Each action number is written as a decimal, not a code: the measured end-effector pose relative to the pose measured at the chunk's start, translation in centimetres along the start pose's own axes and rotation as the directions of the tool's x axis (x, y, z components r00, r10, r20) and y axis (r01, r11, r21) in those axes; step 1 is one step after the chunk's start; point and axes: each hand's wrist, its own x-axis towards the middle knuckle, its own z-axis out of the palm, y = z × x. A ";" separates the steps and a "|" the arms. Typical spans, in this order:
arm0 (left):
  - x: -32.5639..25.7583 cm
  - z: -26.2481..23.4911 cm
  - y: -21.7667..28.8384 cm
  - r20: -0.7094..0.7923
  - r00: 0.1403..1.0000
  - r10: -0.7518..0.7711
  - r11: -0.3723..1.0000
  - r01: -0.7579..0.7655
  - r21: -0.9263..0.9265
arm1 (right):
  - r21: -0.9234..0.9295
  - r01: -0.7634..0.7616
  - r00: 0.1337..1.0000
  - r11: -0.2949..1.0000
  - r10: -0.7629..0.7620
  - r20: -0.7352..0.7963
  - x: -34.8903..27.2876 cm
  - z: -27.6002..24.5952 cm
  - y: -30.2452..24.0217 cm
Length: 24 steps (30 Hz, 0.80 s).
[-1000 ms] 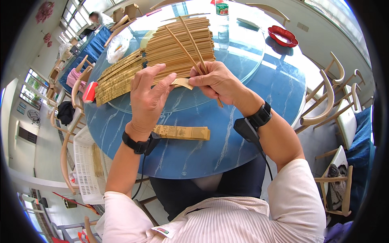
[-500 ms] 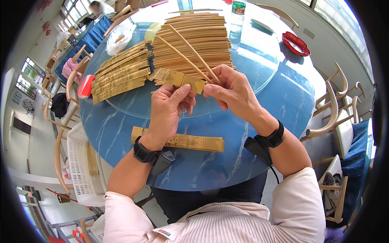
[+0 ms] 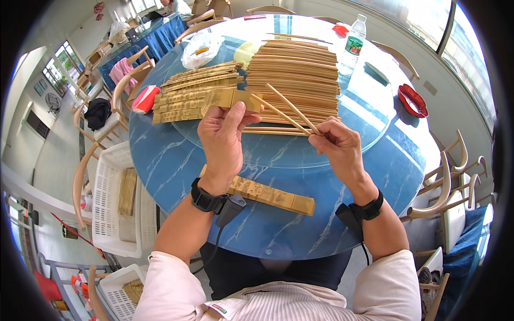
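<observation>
The left hand (image 3: 224, 140), its forearm slanting up over the blue desk (image 3: 166, 171), was clamped on a gold paper sleeve (image 3: 219, 98), thumb pressed across the front. The right hand (image 3: 342, 144), angled inward, pinched two chopsticks (image 3: 292, 107) near their lower ends. They slanted up leftward above the desk, one tip at the sleeve's right end; whether it sat inside could not be told.
</observation>
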 end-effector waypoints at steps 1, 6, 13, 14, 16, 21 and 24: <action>-0.2 0.0 0.1 0.003 1.000 0.016 1.000 -0.016 -0.009 | 0.001 -0.013 1.000 1.000 0.013 0.006 0.0 0.1 0.2; -0.5 0.0 0.2 0.002 0.997 0.075 0.997 -0.075 0.001 | 0.053 -0.027 0.999 0.998 0.026 0.022 -0.1 0.3 0.2; -0.5 0.4 1.0 -0.024 0.993 0.115 0.993 -0.116 -0.028 | 0.067 -0.103 0.995 0.992 0.101 0.025 0.0 -0.3 -0.5; -0.5 0.4 1.0 -0.015 0.993 0.121 0.992 -0.121 -0.022 | 0.058 -0.106 0.994 0.993 0.104 0.039 0.0 -0.4 -0.7; -0.4 0.1 0.8 0.004 0.992 0.128 0.992 -0.128 -0.011 | 0.040 -0.116 0.991 0.992 0.113 0.065 0.0 -0.7 -1.1; -1.0 0.6 0.6 0.024 0.999 0.047 0.998 -0.048 0.041 | 0.091 -0.162 0.980 0.983 0.149 0.136 0.3 -0.6 -1.0; -1.6 0.8 -0.2 0.046 0.999 -0.021 0.994 0.016 0.109 | 0.086 -0.151 0.981 0.985 0.139 0.134 0.0 -0.2 -0.7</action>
